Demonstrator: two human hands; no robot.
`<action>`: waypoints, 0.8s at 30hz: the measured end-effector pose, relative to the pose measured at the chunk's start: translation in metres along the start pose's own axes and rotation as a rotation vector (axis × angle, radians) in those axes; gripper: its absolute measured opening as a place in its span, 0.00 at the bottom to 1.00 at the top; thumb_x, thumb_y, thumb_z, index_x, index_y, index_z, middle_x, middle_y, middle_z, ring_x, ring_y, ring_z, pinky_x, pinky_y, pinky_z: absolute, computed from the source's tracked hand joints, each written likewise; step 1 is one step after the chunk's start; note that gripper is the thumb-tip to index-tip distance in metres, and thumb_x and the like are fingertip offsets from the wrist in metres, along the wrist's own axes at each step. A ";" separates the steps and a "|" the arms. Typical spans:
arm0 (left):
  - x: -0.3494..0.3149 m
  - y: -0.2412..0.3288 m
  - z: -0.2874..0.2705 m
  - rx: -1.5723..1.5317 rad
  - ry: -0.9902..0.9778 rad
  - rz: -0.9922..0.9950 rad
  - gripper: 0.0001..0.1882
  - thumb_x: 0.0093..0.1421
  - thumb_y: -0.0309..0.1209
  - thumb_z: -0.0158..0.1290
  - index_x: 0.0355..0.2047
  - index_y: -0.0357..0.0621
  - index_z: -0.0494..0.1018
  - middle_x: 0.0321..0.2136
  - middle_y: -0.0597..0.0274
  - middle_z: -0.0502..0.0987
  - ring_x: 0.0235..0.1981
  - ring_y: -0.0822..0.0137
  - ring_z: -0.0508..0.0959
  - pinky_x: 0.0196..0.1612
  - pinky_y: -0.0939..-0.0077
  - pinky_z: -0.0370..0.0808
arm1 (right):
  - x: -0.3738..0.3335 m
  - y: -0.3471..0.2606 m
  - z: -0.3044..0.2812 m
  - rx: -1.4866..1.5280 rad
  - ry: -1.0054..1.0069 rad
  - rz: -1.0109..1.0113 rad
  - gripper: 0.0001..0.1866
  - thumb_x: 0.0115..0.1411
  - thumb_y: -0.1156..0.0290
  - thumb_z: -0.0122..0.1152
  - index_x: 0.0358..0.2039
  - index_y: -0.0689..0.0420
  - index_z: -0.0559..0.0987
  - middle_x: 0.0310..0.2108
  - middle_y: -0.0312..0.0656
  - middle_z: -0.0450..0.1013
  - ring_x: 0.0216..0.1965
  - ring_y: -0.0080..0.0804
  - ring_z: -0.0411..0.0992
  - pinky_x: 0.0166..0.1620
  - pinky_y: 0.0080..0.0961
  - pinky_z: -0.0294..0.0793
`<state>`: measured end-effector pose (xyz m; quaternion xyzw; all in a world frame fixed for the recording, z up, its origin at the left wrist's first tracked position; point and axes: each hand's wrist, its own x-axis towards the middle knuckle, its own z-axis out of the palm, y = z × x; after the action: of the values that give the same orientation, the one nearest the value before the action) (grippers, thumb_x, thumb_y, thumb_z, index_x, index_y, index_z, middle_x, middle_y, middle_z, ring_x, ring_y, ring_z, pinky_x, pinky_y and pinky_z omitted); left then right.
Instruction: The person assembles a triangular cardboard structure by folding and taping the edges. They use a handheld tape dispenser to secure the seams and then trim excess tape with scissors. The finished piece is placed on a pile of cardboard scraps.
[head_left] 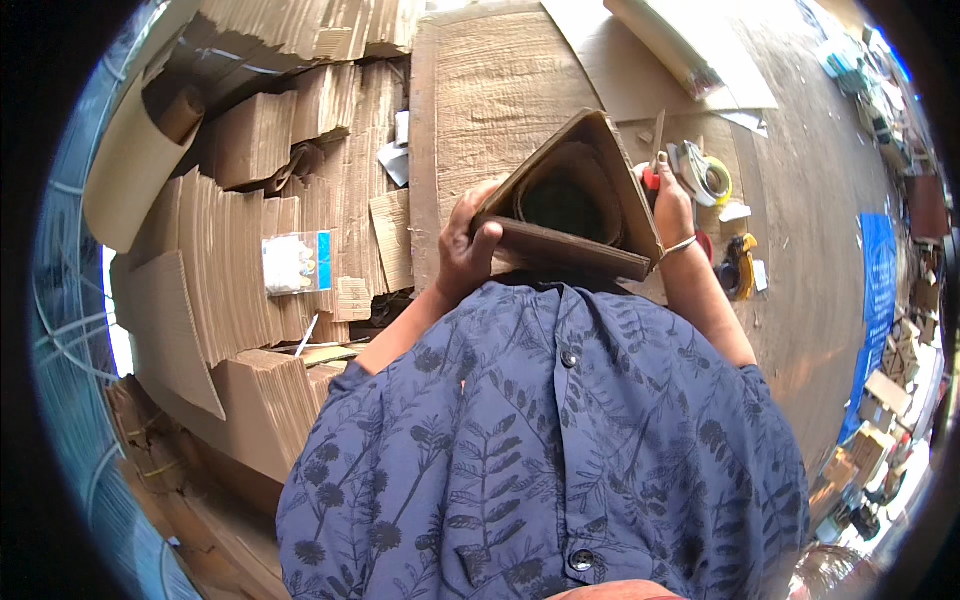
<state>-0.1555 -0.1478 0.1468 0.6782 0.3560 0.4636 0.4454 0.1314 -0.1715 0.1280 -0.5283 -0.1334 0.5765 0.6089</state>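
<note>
In front of my chest stands a brown cardboard sheet (575, 243) folded into a triangular tube, seen from its open end. Inside it sits a rolled brown tube (612, 182) with a dark hollow. My left hand (470, 240) grips the cardboard's left corner, thumb on the near panel and fingers along the outer side. Against the right panel, my right hand (675, 208) is closed round a red-handled bladed tool (651, 179), its thin blade pointing away from me. Whether those fingers also hold the cardboard is hidden.
Stacks of flat cardboard (230, 270) fill the left, with a small clear packet (297, 263) on top. Tape rolls (712, 181) and a yellow-and-black tool (741, 268) lie right of my right hand. A large paper roll (665, 45) lies at the far side.
</note>
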 end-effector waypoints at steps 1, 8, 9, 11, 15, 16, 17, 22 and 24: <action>0.010 -0.003 -0.002 0.045 0.077 -0.055 0.27 0.64 0.46 0.54 0.52 0.34 0.72 0.45 0.52 0.76 0.50 0.64 0.74 0.55 0.70 0.68 | -0.005 0.001 0.021 -0.098 0.097 -0.096 0.27 0.69 0.45 0.44 0.25 0.55 0.75 0.17 0.34 0.67 0.18 0.25 0.64 0.23 0.21 0.63; 0.083 -0.064 -0.058 -0.441 0.275 -0.311 0.08 0.63 0.36 0.57 0.32 0.46 0.76 0.27 0.77 0.72 0.30 0.82 0.69 0.35 0.83 0.67 | -0.006 0.019 0.057 0.217 -0.144 -0.099 0.29 0.67 0.40 0.43 0.27 0.56 0.73 0.16 0.37 0.63 0.17 0.30 0.62 0.33 0.34 0.73; 0.084 -0.071 -0.065 -0.526 0.268 -0.339 0.06 0.63 0.35 0.57 0.32 0.47 0.76 0.27 0.77 0.73 0.29 0.82 0.69 0.35 0.83 0.68 | 0.004 0.015 0.055 0.173 -0.080 -0.187 0.29 0.68 0.41 0.43 0.27 0.55 0.73 0.17 0.37 0.64 0.18 0.29 0.62 0.34 0.34 0.74; 0.084 -0.079 -0.073 -0.598 0.223 -0.331 0.05 0.63 0.33 0.58 0.32 0.48 0.76 0.27 0.77 0.74 0.30 0.81 0.71 0.36 0.83 0.69 | 0.019 -0.002 0.052 0.025 -0.052 -0.314 0.29 0.69 0.42 0.42 0.26 0.55 0.73 0.16 0.36 0.65 0.18 0.27 0.62 0.36 0.33 0.76; 0.094 -0.088 -0.079 -0.713 0.103 -0.356 0.03 0.63 0.32 0.57 0.33 0.48 0.77 0.28 0.75 0.75 0.30 0.80 0.72 0.36 0.83 0.71 | 0.036 0.000 0.071 0.045 -0.096 -0.202 0.29 0.68 0.43 0.43 0.26 0.56 0.74 0.16 0.37 0.66 0.16 0.27 0.61 0.23 0.24 0.60; 0.095 -0.086 -0.084 -0.715 0.090 -0.363 0.03 0.63 0.32 0.57 0.33 0.48 0.77 0.28 0.75 0.75 0.30 0.80 0.72 0.36 0.83 0.71 | 0.025 0.006 0.083 0.048 -0.173 -0.174 0.28 0.69 0.44 0.43 0.26 0.56 0.74 0.17 0.37 0.67 0.17 0.26 0.61 0.22 0.23 0.59; 0.095 -0.094 -0.092 -0.752 0.048 -0.362 0.04 0.63 0.33 0.57 0.33 0.48 0.77 0.28 0.75 0.75 0.30 0.80 0.73 0.35 0.82 0.71 | 0.019 0.010 0.079 0.029 -0.210 -0.148 0.27 0.69 0.44 0.44 0.26 0.56 0.74 0.18 0.38 0.67 0.17 0.26 0.61 0.21 0.23 0.59; 0.100 -0.108 -0.086 -0.812 -0.029 -0.418 0.06 0.64 0.35 0.57 0.36 0.46 0.77 0.29 0.74 0.76 0.30 0.80 0.73 0.34 0.83 0.71 | -0.038 0.004 0.069 0.017 -0.319 -0.045 0.29 0.68 0.40 0.39 0.26 0.54 0.69 0.15 0.36 0.61 0.15 0.28 0.59 0.22 0.21 0.63; 0.109 -0.108 -0.079 -0.847 -0.061 -0.438 0.07 0.64 0.35 0.57 0.38 0.46 0.77 0.29 0.74 0.76 0.30 0.80 0.73 0.34 0.83 0.71 | -0.049 0.003 0.062 0.031 -0.356 -0.011 0.30 0.68 0.40 0.39 0.26 0.56 0.70 0.15 0.36 0.61 0.15 0.28 0.59 0.22 0.20 0.63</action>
<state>-0.2030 0.0091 0.0935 0.3592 0.2572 0.4432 0.7800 0.0674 -0.1831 0.1721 -0.4076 -0.2333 0.6596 0.5868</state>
